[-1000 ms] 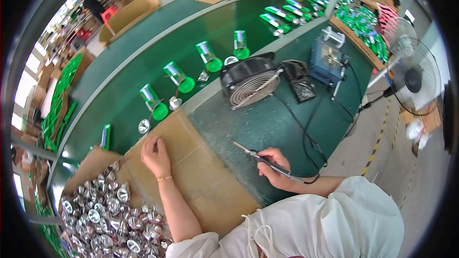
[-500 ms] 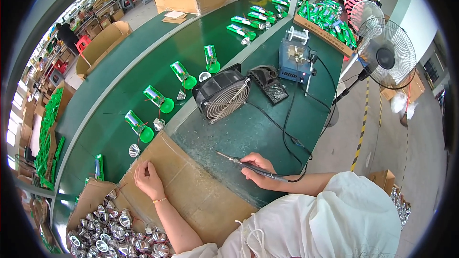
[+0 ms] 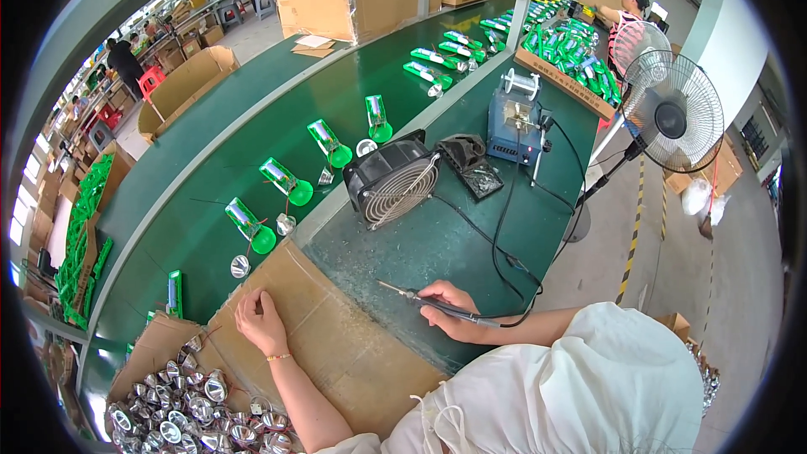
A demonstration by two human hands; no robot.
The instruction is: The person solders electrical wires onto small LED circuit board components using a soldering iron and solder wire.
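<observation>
In my right hand is a pen-type soldering iron, its thin metal tip pointing left above the green bench. A cord runs from its rear end. My left hand rests, fingers curled, on a brown cardboard sheet; I see nothing in it. Just beyond, on the green conveyor belt, lie green lamp housings in a row, silver reflector cups wired to them. Left of my left forearm is a heap of loose reflector cups in an open carton.
A black fan with a wire guard stands on the bench; behind it are a black tray and a blue soldering station with a solder spool. Cords cross the bench's right part. A pedestal fan and a co-worker are at the right.
The whole view has tilted slightly, so the bench and belt appear lower. My hands keep nearly the same positions, the iron still held. The far co-worker's outstretched arm has drawn in.
</observation>
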